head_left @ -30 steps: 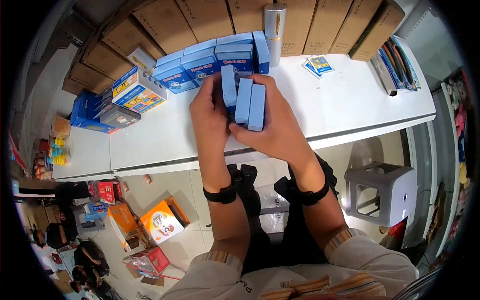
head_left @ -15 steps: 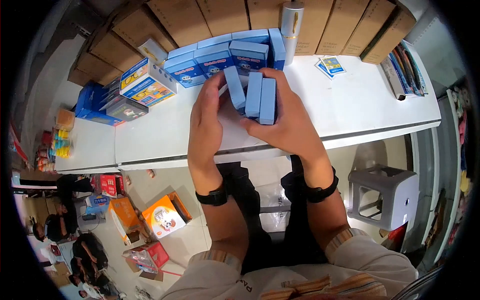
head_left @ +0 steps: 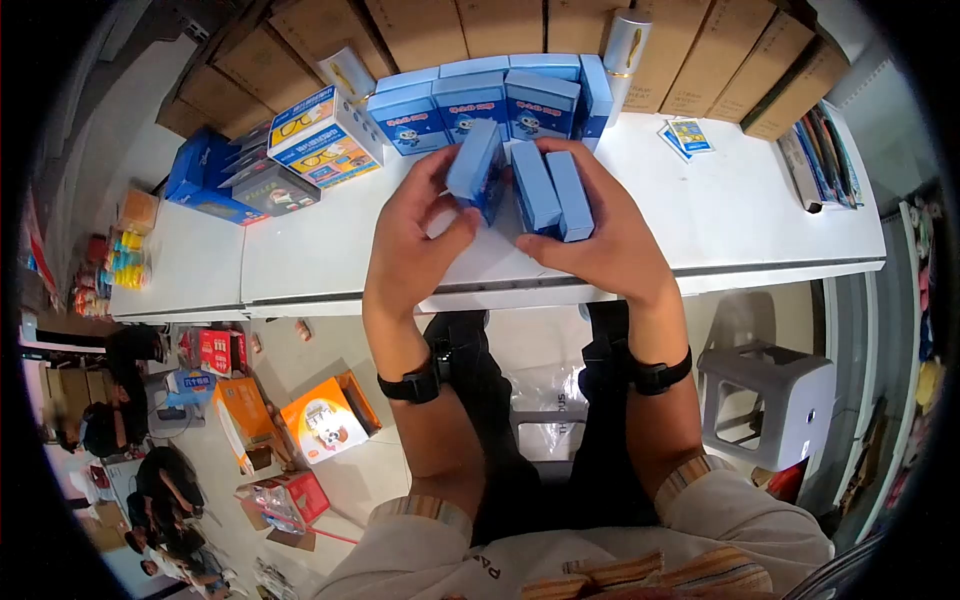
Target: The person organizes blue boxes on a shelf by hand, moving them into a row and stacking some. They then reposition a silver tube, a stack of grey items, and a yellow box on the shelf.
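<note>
My left hand [head_left: 415,225] is closed around one small blue box [head_left: 476,160], tilted, with the thumb on its near side. In my right hand [head_left: 610,225] are two more blue boxes [head_left: 552,190] side by side, thumb across their near ends. A gap separates the left box from the right pair. Just behind my hands, several matching blue boxes [head_left: 470,105] with a cartoon figure on the front stand in rows on the white shelf [head_left: 700,220]. One blue box [head_left: 595,95] at the right end of the rows is turned sideways.
Brown cartons [head_left: 500,28] line the back, with a silver cylinder [head_left: 625,60] before them. Eyeglass-print boxes [head_left: 325,140] stand left; small cards [head_left: 688,137] and booklets [head_left: 825,155] lie right. Below are a grey stool [head_left: 770,400] and an orange carton [head_left: 325,425]. Other people [head_left: 165,490] are at lower left.
My left hand has drawn its box away from the other two, widening the gap. The right hand's pair now leans differently. The whole view has shifted slightly.
</note>
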A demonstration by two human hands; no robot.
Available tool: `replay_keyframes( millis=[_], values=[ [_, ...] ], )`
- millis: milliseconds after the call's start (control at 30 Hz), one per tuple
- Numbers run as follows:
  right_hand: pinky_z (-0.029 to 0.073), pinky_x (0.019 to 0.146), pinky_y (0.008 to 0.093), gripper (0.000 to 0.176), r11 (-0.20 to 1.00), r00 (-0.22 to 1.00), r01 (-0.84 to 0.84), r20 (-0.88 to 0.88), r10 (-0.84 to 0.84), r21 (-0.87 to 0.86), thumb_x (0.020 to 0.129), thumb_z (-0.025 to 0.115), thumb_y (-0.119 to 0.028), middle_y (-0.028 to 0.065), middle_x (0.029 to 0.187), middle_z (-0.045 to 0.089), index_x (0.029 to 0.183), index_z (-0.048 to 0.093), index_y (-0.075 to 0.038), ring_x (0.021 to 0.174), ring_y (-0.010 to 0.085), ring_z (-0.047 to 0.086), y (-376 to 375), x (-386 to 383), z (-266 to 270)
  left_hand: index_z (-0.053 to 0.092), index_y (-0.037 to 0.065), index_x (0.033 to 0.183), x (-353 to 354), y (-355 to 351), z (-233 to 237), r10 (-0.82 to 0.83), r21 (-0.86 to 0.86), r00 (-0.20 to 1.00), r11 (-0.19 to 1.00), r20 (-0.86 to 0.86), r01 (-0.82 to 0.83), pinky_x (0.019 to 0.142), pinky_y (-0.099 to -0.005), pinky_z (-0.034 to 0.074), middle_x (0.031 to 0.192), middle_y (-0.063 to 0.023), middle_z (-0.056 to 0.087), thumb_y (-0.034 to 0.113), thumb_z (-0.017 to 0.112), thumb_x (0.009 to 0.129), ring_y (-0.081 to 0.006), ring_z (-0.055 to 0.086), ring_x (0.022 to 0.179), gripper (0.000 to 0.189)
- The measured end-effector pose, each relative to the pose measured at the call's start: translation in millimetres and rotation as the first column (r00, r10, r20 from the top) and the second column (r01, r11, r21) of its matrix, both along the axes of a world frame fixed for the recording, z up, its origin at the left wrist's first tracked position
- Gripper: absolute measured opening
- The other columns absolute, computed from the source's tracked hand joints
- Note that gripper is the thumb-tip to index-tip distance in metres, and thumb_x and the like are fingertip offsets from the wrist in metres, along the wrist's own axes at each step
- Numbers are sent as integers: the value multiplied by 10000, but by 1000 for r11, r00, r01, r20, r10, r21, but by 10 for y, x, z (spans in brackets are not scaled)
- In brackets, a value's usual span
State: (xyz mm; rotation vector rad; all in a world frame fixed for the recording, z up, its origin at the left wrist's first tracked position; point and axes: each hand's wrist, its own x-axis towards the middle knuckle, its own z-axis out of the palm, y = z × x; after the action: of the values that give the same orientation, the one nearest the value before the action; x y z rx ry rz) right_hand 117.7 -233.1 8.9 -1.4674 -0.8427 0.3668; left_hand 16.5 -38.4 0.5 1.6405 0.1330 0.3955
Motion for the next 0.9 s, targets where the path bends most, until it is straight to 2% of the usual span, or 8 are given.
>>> replay_keyframes(
  millis=[67, 167, 200, 300, 400, 600, 700, 900],
  values=[
    [470, 1013, 330, 799, 999, 997, -38, -66, 39, 4, 705, 858, -77, 77, 1258, 617, 1421, 504, -81, 1154, 190, 588, 34, 10, -49, 489, -24, 1428, -15, 56, -39, 17, -23, 999, 1000, 30, -16, 1012, -339, 499, 1332, -123, 604, 3, 744, 850, -216, 615, 1176, 632],
    [514, 914, 321, 754, 997, 989, 80, 121, -81, 9, 713, 863, -102, 89, 1150, 621, 1378, 511, -70, 1010, 183, 609, 63, -25, -40, 509, -26, 1400, 15, 19, -71, 42, 64, 991, 997, 125, -50, 951, -327, 515, 1311, -125, 621, 5, 728, 859, -196, 633, 1104, 584],
    [513, 915, 322, 757, 997, 994, 70, 81, -69, -10, 711, 863, -104, 89, 1159, 617, 1381, 510, -72, 1019, 185, 606, 63, -31, -21, 517, -25, 1392, 30, -11, -82, 47, 112, 985, 992, 165, -66, 928, -322, 522, 1304, -128, 627, 8, 725, 862, -190, 638, 1078, 571],
    [511, 922, 329, 765, 997, 998, 56, 15, -56, -43, 707, 857, -105, 94, 1188, 608, 1388, 508, -76, 1051, 192, 597, 57, -35, 16, 557, -10, 1343, 86, -2, -119, 120, 158, 991, 979, 62, -128, 840, -310, 539, 1239, -140, 644, 6, 738, 852, -194, 655, 992, 524],
    [504, 938, 335, 769, 997, 996, 75, 56, -73, -32, 703, 840, -91, 106, 1219, 603, 1396, 505, -78, 1087, 196, 588, 56, -31, -28, 590, 8, 1294, 117, -30, -76, 320, 431, 947, 856, -11, -284, 785, -307, 551, 1163, -152, 646, 14, 746, 854, -215, 665, 925, 467],
    [458, 1012, 335, 777, 998, 997, 29, 73, -25, -60, 699, 819, -74, 117, 1275, 596, 1407, 498, -69, 1156, 203, 564, -9, -34, 8, 551, 19, 1267, 228, -184, -58, 373, 344, 921, 854, 116, -389, 803, -336, 575, 1116, -154, 660, -13, 728, 871, -255, 690, 900, 435],
    [437, 1041, 330, 780, 996, 999, 24, 42, -20, -85, 697, 822, -75, 116, 1289, 589, 1405, 495, -64, 1177, 207, 557, -81, -20, 27, 516, 7, 1303, 297, -223, -101, 353, 286, 926, 881, 135, -377, 844, -334, 580, 1132, -149, 688, -51, 714, 890, -203, 691, 997, 462],
    [401, 1084, 328, 794, 986, 993, 105, 66, -97, -130, 675, 830, -64, 119, 1328, 568, 1393, 492, -57, 1248, 212, 528, -209, 36, 43, 521, 15, 1310, 478, -418, -127, 383, 392, 890, 801, 246, -453, 852, -353, 591, 1107, -145, 687, -44, 724, 885, -230, 684, 1014, 475]
  ],
)
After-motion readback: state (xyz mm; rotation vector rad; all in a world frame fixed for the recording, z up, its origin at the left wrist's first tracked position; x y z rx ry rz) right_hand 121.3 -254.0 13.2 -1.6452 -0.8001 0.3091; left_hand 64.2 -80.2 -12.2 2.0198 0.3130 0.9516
